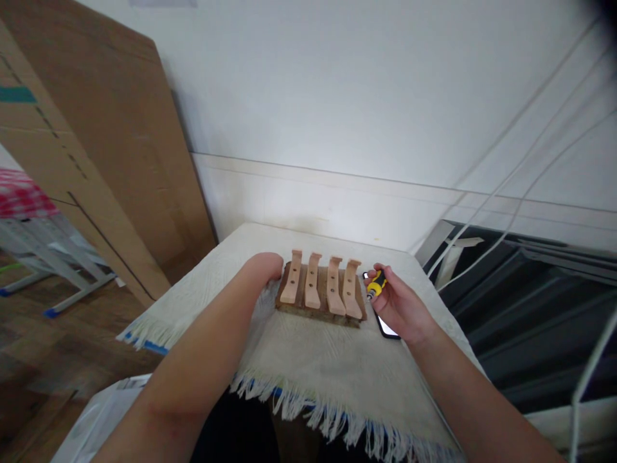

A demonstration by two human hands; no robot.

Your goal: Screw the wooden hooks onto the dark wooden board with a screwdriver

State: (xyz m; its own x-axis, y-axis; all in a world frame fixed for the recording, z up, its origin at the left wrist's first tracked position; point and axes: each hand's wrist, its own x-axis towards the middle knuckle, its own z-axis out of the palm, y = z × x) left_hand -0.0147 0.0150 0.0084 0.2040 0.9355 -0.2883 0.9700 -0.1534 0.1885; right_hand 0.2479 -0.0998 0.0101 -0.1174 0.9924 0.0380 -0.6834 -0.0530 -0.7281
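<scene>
A dark wooden board [318,315] lies on the cloth-covered table, with several pale wooden hooks [312,283] in a row across it. Each hook has two dark screw points in it, and its upper end curls outward. At the board's left end is my left hand [270,263], bent at the wrist; its fingers are hidden. My right hand [398,299], just right of the board, is closed around a short yellow-and-black screwdriver [376,285], its metal tip pointing down and left. Partly under that hand lies a phone [388,326] with a bright screen.
A fringed white cloth [308,357] covers the table, which stands against a white wall [347,96]. To the left stands a tall cardboard box [120,128]. At the right, white cables [520,183] hang in front of dark panels [540,308].
</scene>
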